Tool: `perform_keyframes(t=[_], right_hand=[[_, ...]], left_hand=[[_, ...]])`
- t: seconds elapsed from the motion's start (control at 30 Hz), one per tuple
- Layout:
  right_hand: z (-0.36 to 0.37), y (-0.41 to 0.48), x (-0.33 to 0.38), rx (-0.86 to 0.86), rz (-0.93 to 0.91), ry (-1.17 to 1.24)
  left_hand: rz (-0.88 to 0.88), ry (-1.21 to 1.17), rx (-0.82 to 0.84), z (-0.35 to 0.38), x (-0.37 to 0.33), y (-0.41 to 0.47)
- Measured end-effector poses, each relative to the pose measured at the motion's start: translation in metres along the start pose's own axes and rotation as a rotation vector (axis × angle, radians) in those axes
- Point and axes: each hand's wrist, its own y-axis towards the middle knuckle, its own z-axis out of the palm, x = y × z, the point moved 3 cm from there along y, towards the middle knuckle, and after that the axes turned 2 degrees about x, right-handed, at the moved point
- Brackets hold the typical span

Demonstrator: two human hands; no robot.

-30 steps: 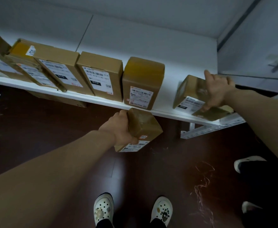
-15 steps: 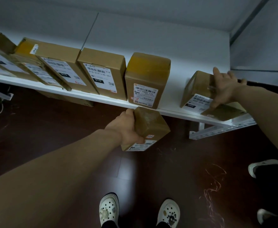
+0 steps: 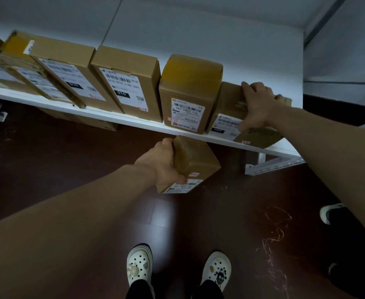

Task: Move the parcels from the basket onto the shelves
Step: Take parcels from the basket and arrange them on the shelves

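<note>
Right now your right hand (image 3: pixel 257 106) is curled over the top of the end parcel (image 3: pixel 227 100), thumb down its front face. The box sits on the shelf (image 3: pixel 134 123), tight against the taped parcel (image 3: pixel 190 91). Your left hand (image 3: pixel 162 167) is wrapped round the small parcel (image 3: pixel 199 162), held in the air just below & in front of the shelf lip. Basket's not in view.

Risks, as I judge them:
- The end parcel's lower front corner looks to hang past the shelf edge. Let go w/o pushing it back & it could tip onto the floor (image 3: pixel 199 223).
- Shoving it left too hard may nudge the taped parcel & the row of boxes (image 3: pixel 125 78) beyond.
- Lifting the small parcel straight up would clip the lip, so bring it out & over.

Room: bare shelf shows only to the right of the end parcel, up to the shelf's end, plus depth behind the row to the wall. Left side's packed box to box.
</note>
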Motion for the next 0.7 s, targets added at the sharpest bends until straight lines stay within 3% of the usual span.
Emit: perform_keyframes(t=[0.53, 0.63, 0.7], right_hand=[[0.001, -0.004, 0.002, -0.07, -0.088, 0.024], [-0.01, -0.045, 0.0, -0.219, -0.25, 0.301], [-0.005, -0.079, -0.005, -0.045, -0.305, 0.558]], left_hand=[[0.027, -0.06, 0.042, 0.006, -0.015, 0.001], [0.062, -0.078, 0.074, 0.008, -0.034, -0.003], [0.104, -0.089, 0.094, 0.011, -0.052, -0.007]])
